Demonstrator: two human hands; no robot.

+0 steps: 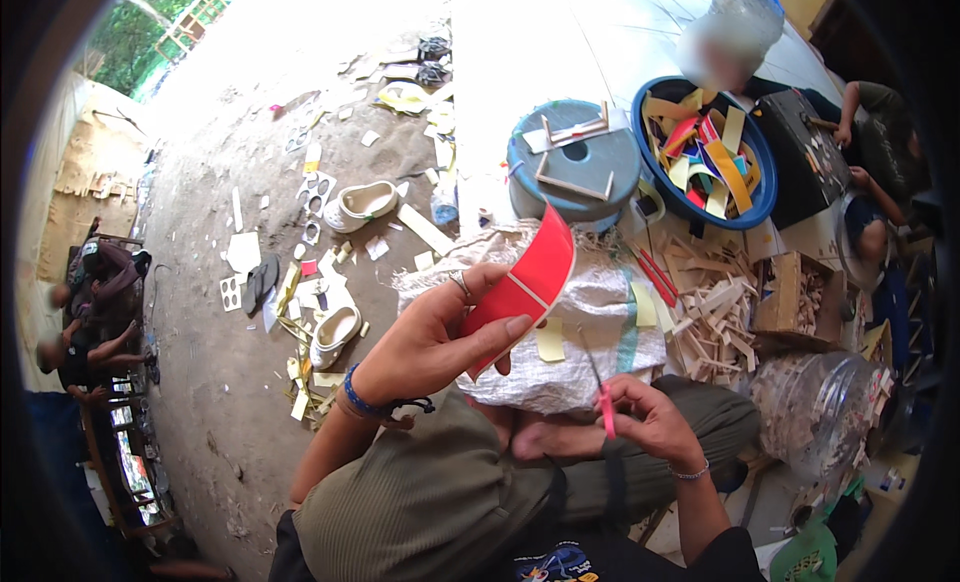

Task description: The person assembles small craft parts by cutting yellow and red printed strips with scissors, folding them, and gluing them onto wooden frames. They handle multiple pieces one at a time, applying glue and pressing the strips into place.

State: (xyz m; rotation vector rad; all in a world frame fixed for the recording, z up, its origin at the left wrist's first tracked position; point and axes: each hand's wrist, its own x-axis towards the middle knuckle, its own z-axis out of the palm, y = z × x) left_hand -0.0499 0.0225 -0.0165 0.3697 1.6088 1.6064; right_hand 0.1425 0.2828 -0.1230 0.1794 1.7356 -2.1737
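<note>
My left hand (435,327) pinches a red strip of card (535,275) between thumb and fingers, holding it up over my lap. The strip is slightly curved, with a pale line across it and a pale edge. In my right hand (655,419) is a pair of scissors (606,410) with pink handles, its blades pointing away from me and apart from the red strip. Below both hands a white woven sack (510,390) lies across my legs, with small pale yellow paper pieces (550,340) on it.
Ahead stands an upturned grey-blue bucket (575,162) with wooden sticks on top. Beside it a blue tub (765,197) holds colourful card strips. Wood offcuts (715,312) and a wooden box (800,300) lie to the right. Clogs (362,207) and scraps litter the left ground. Other people sit nearby.
</note>
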